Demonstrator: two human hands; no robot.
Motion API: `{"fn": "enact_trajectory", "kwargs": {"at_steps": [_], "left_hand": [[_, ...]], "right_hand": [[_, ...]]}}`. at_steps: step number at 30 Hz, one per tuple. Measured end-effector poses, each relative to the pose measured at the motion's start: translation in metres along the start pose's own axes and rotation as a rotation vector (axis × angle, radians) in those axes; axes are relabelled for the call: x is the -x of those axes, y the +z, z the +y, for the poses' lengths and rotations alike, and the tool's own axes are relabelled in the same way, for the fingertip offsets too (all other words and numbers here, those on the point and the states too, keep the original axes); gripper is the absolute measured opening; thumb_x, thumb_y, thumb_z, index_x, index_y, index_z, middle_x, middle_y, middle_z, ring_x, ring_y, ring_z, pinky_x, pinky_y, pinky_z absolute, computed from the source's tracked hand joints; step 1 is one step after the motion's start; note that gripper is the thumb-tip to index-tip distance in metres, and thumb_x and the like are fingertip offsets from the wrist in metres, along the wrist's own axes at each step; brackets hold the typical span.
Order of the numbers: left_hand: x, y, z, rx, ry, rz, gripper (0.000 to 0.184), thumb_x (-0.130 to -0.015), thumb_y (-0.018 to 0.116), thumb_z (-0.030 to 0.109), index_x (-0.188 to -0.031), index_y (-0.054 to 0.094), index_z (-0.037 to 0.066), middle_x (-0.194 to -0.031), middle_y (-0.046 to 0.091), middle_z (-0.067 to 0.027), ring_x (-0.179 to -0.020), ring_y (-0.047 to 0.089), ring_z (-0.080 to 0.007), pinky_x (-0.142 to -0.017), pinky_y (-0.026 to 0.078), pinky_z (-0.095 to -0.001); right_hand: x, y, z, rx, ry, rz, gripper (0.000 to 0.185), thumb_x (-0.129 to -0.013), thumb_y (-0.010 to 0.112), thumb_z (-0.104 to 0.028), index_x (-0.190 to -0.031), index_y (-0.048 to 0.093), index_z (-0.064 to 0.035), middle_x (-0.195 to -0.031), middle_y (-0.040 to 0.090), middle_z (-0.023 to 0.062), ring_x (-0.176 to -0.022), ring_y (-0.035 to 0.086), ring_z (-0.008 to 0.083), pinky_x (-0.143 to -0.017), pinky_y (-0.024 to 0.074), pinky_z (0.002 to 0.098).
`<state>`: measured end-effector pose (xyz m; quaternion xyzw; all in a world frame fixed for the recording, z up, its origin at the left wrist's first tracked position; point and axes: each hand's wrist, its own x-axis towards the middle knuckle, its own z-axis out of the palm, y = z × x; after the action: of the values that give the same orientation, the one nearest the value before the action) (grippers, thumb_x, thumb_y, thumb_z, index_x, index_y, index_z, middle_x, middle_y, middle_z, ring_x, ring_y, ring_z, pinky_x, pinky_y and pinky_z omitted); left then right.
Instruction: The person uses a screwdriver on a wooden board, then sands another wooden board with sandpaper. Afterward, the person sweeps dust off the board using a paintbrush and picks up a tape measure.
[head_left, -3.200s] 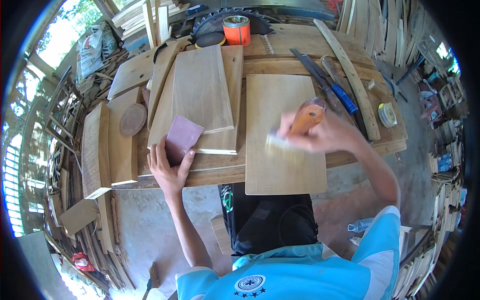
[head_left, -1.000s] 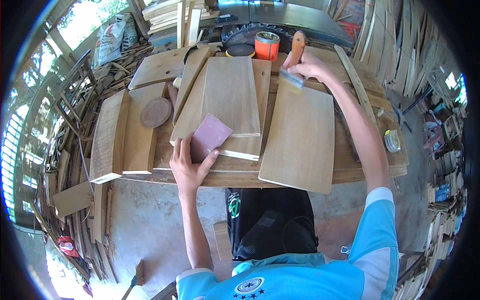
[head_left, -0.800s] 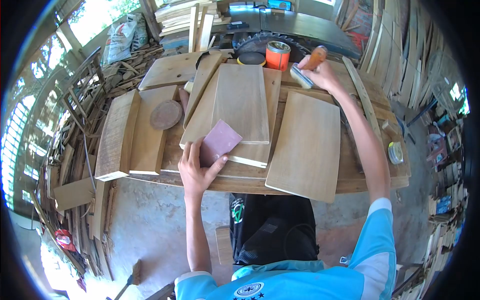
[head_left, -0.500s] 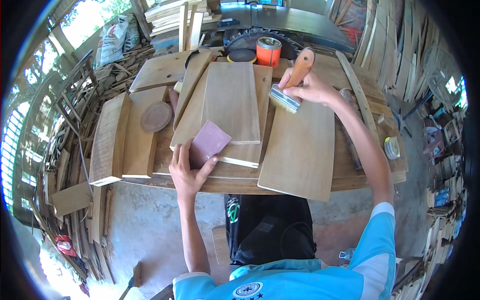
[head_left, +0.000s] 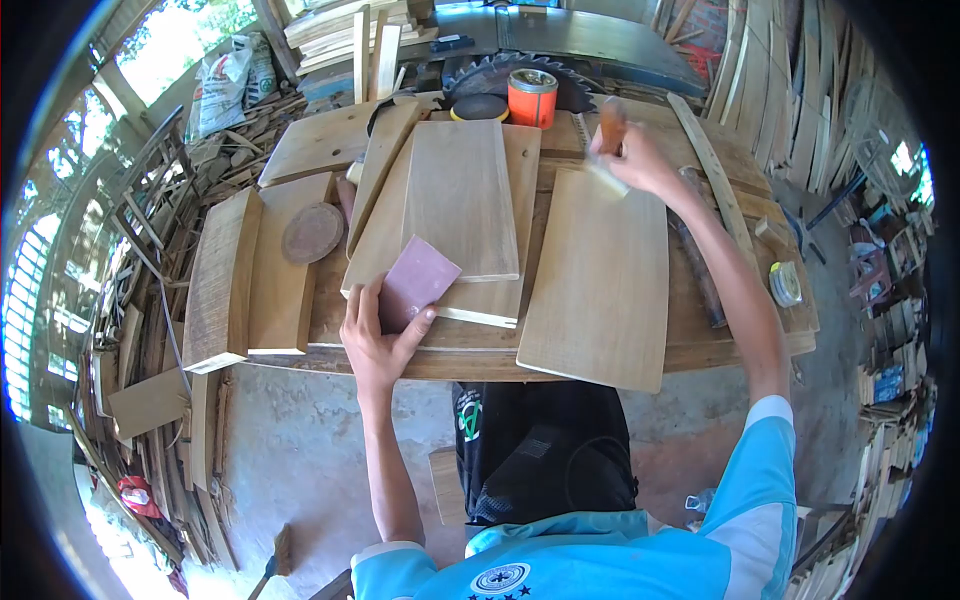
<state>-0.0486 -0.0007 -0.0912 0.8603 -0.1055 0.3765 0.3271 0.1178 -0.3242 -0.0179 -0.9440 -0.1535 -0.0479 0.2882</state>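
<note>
My right hand is wrapped round the wooden handle of a wide paintbrush, smeared by motion. Its pale bristles are at the far end of a smooth wooden board, which overhangs the table's front edge. With fingers and thumb, my left hand grips a mauve piece of sandpaper. The sandpaper lies over the near left corner of a stacked board and the wider board under it.
Behind the boards stand an orange can, a round black sanding pad and a large circular saw blade. Thick wooden pieces and a wooden disc lie left. A tape roll sits at the right edge.
My right hand has moved the paintbrush away from me and slightly right, to the far end of the board. My left hand stays on the sandpaper.
</note>
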Motion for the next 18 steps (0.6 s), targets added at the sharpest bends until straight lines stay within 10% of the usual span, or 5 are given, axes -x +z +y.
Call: {"fn": "enact_trajectory", "kwargs": {"at_steps": [3,5,11,17,18], "left_hand": [[0.000,-0.001,0.001,-0.016,-0.008,-0.014,0.058,-0.062,0.075,0.040,-0.098,0.055,-0.001,-0.076,0.052,-0.0135,-0.064,0.055,-0.0288,-0.056,0.045,-0.0362],[-0.001,-0.001,0.001,-0.017,-0.012,-0.012,0.057,-0.063,0.075,0.039,-0.098,0.055,-0.001,-0.076,0.052,-0.0136,-0.064,0.055,-0.0289,-0.056,0.045,-0.0363],[0.005,-0.002,0.001,-0.019,0.011,-0.023,0.058,-0.062,0.075,0.038,-0.099,0.054,-0.001,-0.076,0.051,-0.0141,-0.065,0.055,-0.0295,-0.056,0.044,-0.0364],[0.000,-0.002,-0.001,-0.026,0.000,-0.033,0.058,-0.062,0.076,0.038,-0.099,0.054,-0.002,-0.077,0.052,-0.0147,-0.065,0.054,-0.0299,-0.057,0.044,-0.0371],[0.000,-0.002,-0.001,-0.025,-0.009,-0.031,0.057,-0.062,0.075,0.037,-0.099,0.054,-0.001,-0.077,0.052,-0.0147,-0.065,0.054,-0.0297,-0.057,0.044,-0.0370]], "right_hand": [[-0.001,0.002,0.009,0.433,-0.144,0.272,0.014,-0.074,0.059,-0.006,-0.088,0.061,-0.0037,-0.069,0.062,0.0059,-0.063,0.060,0.0207,-0.059,0.0483,0.0324],[0.003,0.006,0.011,-0.341,-0.116,0.212,0.011,-0.074,0.057,-0.006,-0.084,0.060,-0.0041,-0.067,0.061,0.0123,-0.065,0.061,0.0267,-0.062,0.0480,0.0332],[0.007,0.008,0.022,0.227,-0.095,0.251,0.011,-0.071,0.058,-0.007,-0.081,0.061,-0.0045,-0.077,0.063,0.0112,-0.078,0.062,0.0228,-0.071,0.0467,0.0344],[0.005,-0.001,0.030,-0.277,-0.268,0.388,0.013,-0.072,0.060,-0.009,-0.084,0.059,-0.0040,-0.075,0.063,0.0067,-0.068,0.062,0.0183,-0.063,0.0482,0.0329],[0.018,-0.016,0.004,-0.440,-0.029,0.177,0.013,-0.071,0.060,-0.009,-0.084,0.059,-0.0036,-0.075,0.063,0.0062,-0.069,0.061,0.0176,-0.064,0.0481,0.0324]]}}
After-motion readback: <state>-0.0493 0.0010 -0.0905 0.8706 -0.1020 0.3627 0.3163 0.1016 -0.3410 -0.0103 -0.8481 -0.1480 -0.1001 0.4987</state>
